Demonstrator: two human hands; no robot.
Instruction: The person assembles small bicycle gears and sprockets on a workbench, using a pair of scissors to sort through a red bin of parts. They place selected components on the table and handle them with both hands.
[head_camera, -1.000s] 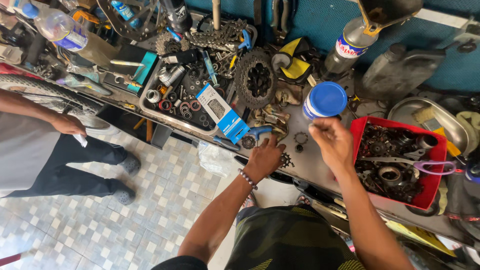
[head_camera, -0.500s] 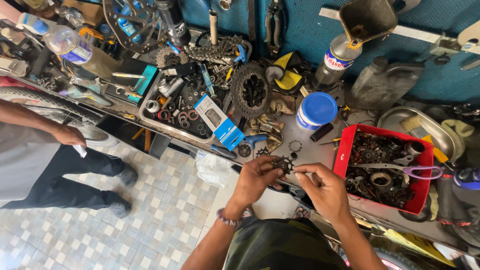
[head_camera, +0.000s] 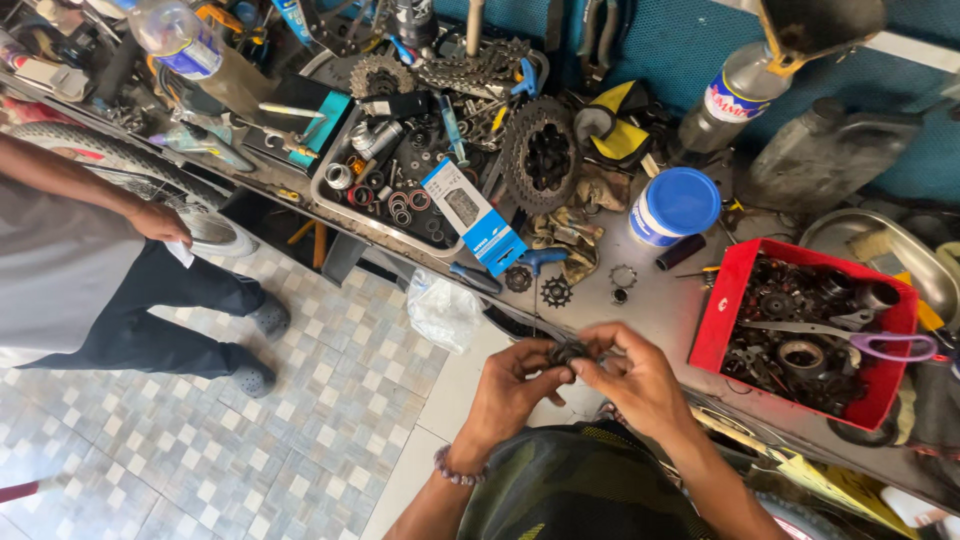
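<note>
— Both hands have drawn in toward the body since half a second ago, and the small dark toothed part (head_camera: 568, 352) has come up off the bench with them; a second ago the right hand was out by the blue-lidded tub.

— Where is the part now?

— Pinched between the two hands, just above the near edge of the bench (head_camera: 660, 300). The left hand (head_camera: 515, 385) holds it with a narrow grip from one side, and the right hand (head_camera: 632, 378) closes on it from the other, thumb and forefinger nearly meeting.

— How far along does the work look?

— Early to middle, I'd judge. One piece is picked up and being turned or fitted by the fingers. Two small sprockets (head_camera: 540, 287) and a ring (head_camera: 623, 275) lie loose on the bench just beyond the hands, so more pieces seem left to handle.

— And around that?

— Blue-lidded tub (head_camera: 672, 206) stands behind them, with a red bin (head_camera: 715, 310) of greasy parts to the right and a blue-and-white box (head_camera: 474, 214) leaning on a tray of bearings to the left. Another person (head_camera: 90, 270) stands well apart on the tiled floor.
</note>
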